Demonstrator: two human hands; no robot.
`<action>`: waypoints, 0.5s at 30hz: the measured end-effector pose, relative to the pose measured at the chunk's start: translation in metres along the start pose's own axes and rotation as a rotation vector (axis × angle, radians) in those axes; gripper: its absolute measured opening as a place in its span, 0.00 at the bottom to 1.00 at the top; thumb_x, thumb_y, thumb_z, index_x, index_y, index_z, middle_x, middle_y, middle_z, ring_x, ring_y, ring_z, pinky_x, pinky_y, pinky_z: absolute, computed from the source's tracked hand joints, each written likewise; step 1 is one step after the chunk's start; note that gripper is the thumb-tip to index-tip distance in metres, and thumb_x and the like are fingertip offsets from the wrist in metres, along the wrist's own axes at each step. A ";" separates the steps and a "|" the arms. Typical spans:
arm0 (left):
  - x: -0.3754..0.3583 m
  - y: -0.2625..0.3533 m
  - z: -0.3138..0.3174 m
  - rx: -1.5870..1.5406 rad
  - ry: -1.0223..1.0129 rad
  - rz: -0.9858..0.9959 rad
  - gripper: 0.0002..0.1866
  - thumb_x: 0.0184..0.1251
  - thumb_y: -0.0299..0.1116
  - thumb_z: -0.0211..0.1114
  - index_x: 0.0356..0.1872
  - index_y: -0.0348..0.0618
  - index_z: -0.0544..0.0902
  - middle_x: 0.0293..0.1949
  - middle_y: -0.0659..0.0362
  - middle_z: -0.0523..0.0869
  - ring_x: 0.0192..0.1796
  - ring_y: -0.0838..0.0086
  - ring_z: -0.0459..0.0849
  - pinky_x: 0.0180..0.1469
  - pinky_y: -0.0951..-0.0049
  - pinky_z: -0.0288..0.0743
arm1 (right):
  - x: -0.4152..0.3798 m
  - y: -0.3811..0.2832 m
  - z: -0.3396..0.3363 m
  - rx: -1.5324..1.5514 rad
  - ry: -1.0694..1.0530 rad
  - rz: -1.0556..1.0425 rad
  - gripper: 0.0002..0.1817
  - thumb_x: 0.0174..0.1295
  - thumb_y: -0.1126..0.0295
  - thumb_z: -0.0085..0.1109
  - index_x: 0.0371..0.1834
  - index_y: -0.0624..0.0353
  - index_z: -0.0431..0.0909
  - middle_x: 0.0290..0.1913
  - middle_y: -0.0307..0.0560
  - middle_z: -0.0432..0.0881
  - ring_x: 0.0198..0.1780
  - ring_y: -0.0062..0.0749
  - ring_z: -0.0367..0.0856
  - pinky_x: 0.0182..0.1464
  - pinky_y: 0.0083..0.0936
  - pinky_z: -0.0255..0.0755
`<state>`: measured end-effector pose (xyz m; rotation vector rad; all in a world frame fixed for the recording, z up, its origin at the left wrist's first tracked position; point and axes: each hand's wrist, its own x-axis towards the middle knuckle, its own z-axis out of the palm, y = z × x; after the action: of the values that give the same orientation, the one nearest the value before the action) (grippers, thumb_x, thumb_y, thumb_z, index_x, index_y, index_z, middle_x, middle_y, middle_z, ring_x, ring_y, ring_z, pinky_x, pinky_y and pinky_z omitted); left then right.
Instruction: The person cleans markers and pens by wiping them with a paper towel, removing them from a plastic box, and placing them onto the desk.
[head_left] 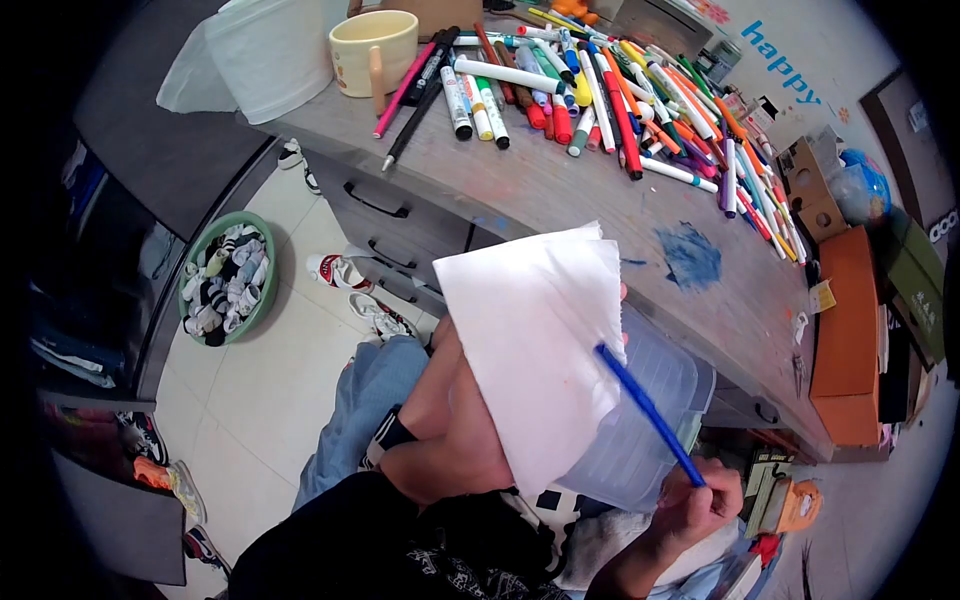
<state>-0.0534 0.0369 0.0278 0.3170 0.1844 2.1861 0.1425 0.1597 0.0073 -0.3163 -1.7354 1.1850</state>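
Observation:
A folded sheet of white paper (540,330), soft like a paper towel, is held up over my lap. My left hand (625,292) is mostly hidden behind it, with only fingertips showing at its right edge. In my right hand (703,497) is a long blue marker (650,415), gripped near its lower end between thumb and fingers. The marker's far end overlaps the right part of the paper. Behind the paper and marker sits a clear plastic bin (650,440), below the desk's front edge.
Many loose markers (600,90) cover the back of the desk (560,200), near a yellow mug (372,55). A blue stain (688,255) marks the desktop. An orange box (848,345) stands at right. On the floor are a green basin (268,290) of socks and several shoes (340,270).

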 end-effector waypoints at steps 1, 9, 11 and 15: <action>0.002 0.000 0.018 0.046 0.113 0.027 0.38 0.75 0.59 0.42 0.77 0.45 0.51 0.77 0.54 0.54 0.77 0.60 0.54 0.75 0.49 0.52 | 0.000 -0.001 0.003 -0.167 0.024 -0.021 0.18 0.66 0.58 0.60 0.27 0.60 0.68 0.16 0.40 0.66 0.14 0.19 0.60 0.16 0.17 0.52; 0.000 0.002 0.001 -0.125 0.024 0.068 0.38 0.75 0.58 0.42 0.77 0.44 0.50 0.77 0.55 0.53 0.78 0.58 0.54 0.75 0.47 0.52 | 0.001 -0.001 0.006 -0.064 0.088 -0.081 0.19 0.66 0.56 0.60 0.28 0.60 0.69 0.16 0.40 0.68 0.15 0.21 0.62 0.17 0.19 0.53; -0.004 0.003 -0.009 -0.114 -0.002 -0.017 0.38 0.75 0.58 0.42 0.77 0.44 0.50 0.77 0.54 0.54 0.78 0.57 0.53 0.75 0.47 0.53 | 0.004 -0.003 0.005 -0.065 -0.027 -0.089 0.19 0.66 0.56 0.60 0.29 0.61 0.70 0.16 0.41 0.70 0.16 0.21 0.64 0.18 0.19 0.55; -0.003 0.007 -0.007 -0.089 -0.018 -0.058 0.38 0.75 0.58 0.42 0.77 0.44 0.51 0.77 0.54 0.54 0.78 0.56 0.53 0.74 0.46 0.54 | 0.008 -0.008 0.010 -0.297 0.111 0.052 0.18 0.66 0.59 0.62 0.31 0.64 0.74 0.18 0.44 0.74 0.20 0.25 0.72 0.26 0.20 0.64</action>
<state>-0.0587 0.0301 0.0226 0.2777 0.0851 2.1261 0.1330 0.1555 0.0181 -0.5976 -1.8134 0.9256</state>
